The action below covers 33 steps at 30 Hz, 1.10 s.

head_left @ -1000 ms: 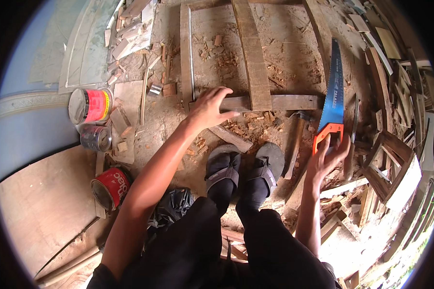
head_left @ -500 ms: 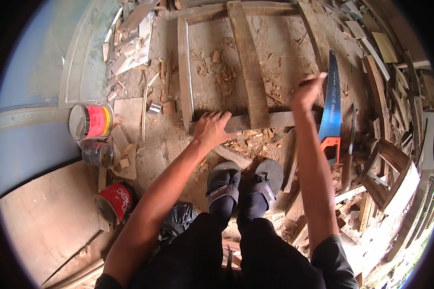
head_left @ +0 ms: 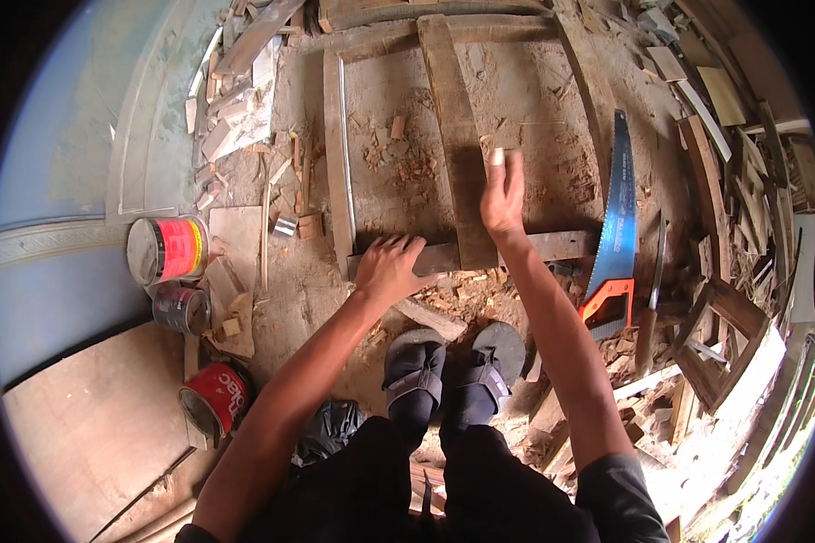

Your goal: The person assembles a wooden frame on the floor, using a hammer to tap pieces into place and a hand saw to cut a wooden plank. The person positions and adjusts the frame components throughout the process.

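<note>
A wooden frame [head_left: 453, 145] with a middle slat lies on the dirt floor ahead of my feet. My left hand [head_left: 389, 269] is closed over its near rail, by the near left corner, with the fingers curled across the wood. My right hand [head_left: 502, 195] is over the frame just right of the middle slat, its fingers stretched out and nothing seen in them. Whether it touches the slat, I cannot tell. A handsaw [head_left: 616, 222] with a blue blade and orange handle rests at the frame's right side.
Paint cans [head_left: 167, 249] stand at left by a wall. Right of the saw lies a long thin tool with a wooden handle [head_left: 646, 339]. A small wooden frame [head_left: 720, 344] and piled scrap wood [head_left: 752, 195] lie farther right. Wood chips [head_left: 489, 291] litter the floor.
My right hand has moved left, from beside the saw to near the middle slat, and its fingers have straightened. My left hand stays on the near rail.
</note>
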Each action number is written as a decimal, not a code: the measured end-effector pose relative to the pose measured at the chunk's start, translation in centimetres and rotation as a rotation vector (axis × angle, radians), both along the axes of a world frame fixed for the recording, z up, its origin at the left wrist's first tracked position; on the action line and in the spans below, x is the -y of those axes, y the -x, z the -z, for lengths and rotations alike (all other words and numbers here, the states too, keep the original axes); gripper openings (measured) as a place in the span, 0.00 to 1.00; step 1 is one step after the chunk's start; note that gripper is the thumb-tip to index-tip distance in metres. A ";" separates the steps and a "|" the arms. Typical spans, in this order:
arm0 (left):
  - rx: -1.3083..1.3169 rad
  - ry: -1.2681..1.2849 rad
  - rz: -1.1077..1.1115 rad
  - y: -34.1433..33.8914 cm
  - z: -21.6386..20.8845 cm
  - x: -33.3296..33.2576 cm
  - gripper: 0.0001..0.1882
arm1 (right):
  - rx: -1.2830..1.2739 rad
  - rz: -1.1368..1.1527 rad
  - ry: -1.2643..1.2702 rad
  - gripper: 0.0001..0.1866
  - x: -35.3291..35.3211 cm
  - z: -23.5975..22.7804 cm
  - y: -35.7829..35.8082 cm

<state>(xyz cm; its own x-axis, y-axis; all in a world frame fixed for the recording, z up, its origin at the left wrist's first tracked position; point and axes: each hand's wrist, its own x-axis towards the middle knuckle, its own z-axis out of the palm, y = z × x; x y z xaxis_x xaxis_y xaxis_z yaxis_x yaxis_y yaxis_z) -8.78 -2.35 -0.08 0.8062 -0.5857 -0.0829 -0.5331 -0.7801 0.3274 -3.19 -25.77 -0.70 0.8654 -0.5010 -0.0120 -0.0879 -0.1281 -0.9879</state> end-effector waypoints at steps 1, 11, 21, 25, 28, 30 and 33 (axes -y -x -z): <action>-0.006 0.001 0.001 0.1 0.0 0.0 0.32 | -0.047 -0.030 0.058 0.29 -0.9 -0.3 -0.1; 0.021 0.076 -0.007 0.0 -0.3 0.1 0.33 | -0.221 -0.239 0.153 0.39 -0.8 0.4 1.5; 0.062 0.162 0.014 0.1 -0.3 -0.5 0.40 | -0.270 -0.286 0.318 0.43 -1.7 -1.4 2.7; 0.041 0.144 0.016 0.0 -0.4 0.2 0.40 | -0.218 -0.323 0.256 0.44 -0.5 0.0 2.5; 0.055 0.111 0.009 0.2 -0.2 -0.3 0.40 | -0.325 -0.358 0.297 0.47 -0.6 -0.8 2.1; 0.048 0.078 0.015 0.2 -0.3 -0.3 0.38 | -0.342 -0.380 0.307 0.49 -0.6 -0.9 1.9; 0.071 0.068 0.022 0.1 -0.4 -0.3 0.37 | -0.342 -0.347 0.289 0.50 -0.8 -0.8 2.1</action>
